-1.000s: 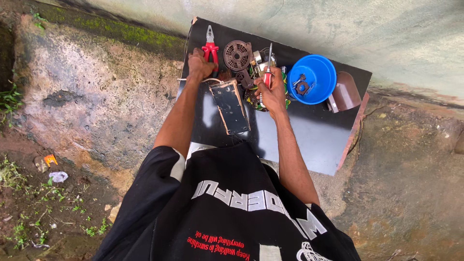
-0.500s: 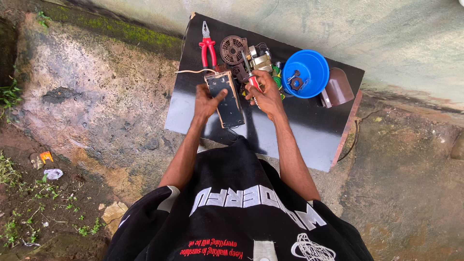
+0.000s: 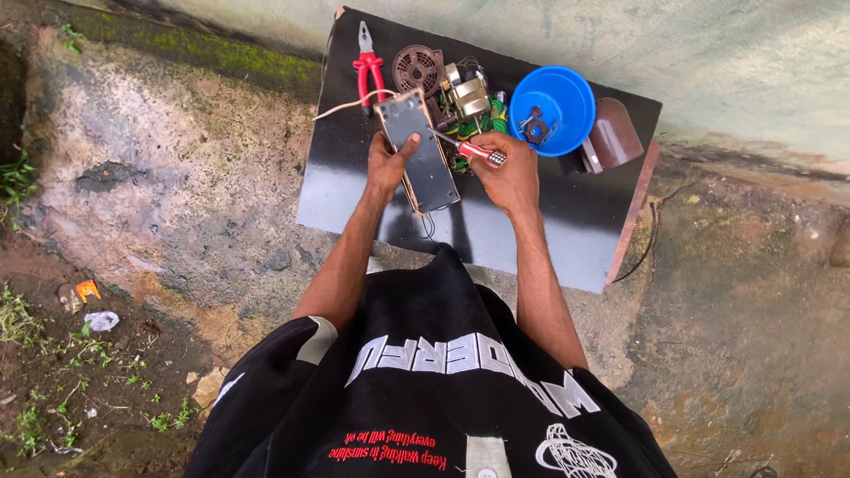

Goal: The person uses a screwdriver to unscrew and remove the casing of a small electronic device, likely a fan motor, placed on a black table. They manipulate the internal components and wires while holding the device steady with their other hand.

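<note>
two hands on the job: the left hand (image 3: 387, 165) is clamped round the flat grey panel (image 3: 419, 150), held above the black board (image 3: 531, 221), and the right hand (image 3: 507, 173) is closed on the red-handled screwdriver (image 3: 465, 149), tip at the panel's edge. a slip could send that tip toward the left thumb. motor parts (image 3: 465, 97), pliers (image 3: 369, 71) and blue bowl (image 3: 553, 106) crowd the far side; the near board lies bare.

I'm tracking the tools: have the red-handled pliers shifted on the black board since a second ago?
No. The red-handled pliers lie at the same far-left spot of the black board, beside the round fan part.
</note>
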